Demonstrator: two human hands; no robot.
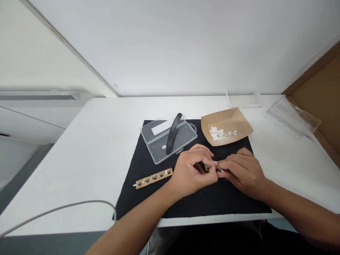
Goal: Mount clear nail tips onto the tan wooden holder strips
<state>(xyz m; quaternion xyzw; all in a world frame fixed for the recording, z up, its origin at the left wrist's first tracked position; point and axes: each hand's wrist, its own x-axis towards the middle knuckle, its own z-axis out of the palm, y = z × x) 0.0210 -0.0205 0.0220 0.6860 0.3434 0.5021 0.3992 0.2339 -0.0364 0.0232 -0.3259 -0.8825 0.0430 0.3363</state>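
Note:
My left hand (195,170) is closed in a pinch, thumb and forefinger meeting beside my right fingertips. What sits between them is too small to make out. My right hand (243,171) is wrapped over a tan strip with metal studs (207,168), mostly hidden under the fingers. A small shiny piece (219,168) shows between the two hands. Left of my left hand, a similar studded strip (154,178) lies on the black cloth (191,203), with small white pieces on its studs. Behind the hands, a brown paper tray (228,118) holds many small white pieces (217,134), like false nail tips.
A dark curved nail file (174,134) rests across an open clear plastic case (156,154). At the back right stand a clear tray (243,101) and a clear acrylic box (294,117), near a cardboard panel (318,95). A pale cable (79,203) crosses the white table's front left.

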